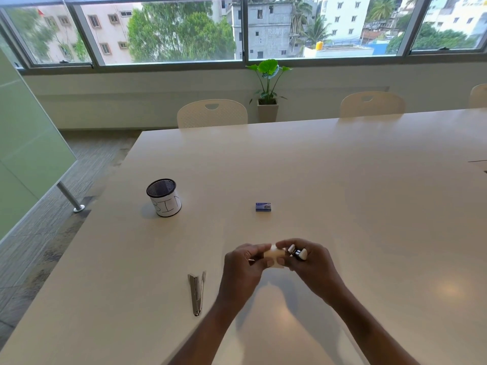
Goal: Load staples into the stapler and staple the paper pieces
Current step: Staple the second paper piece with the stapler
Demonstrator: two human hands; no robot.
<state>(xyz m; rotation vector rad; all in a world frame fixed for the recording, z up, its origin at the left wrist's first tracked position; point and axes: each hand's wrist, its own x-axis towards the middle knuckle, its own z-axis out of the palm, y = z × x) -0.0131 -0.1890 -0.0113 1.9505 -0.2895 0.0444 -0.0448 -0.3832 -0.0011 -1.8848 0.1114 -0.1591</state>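
Two hands meet low over the table (342, 180). The left hand (242, 262) pinches the pale paper pieces (274, 255) in curled fingers. The right hand (313, 262) curls round a small white-and-black object (298, 252), too blurred to name. From the hands, the metal stapler (196, 293) lies at eight o'clock, the blue staple box (263, 206) at twelve and the mesh cup marked BIN (164, 197) at ten.

Open tabletop (216, 233) between mesh bin (164, 197), staple box (263, 207), metal tool (196, 293).
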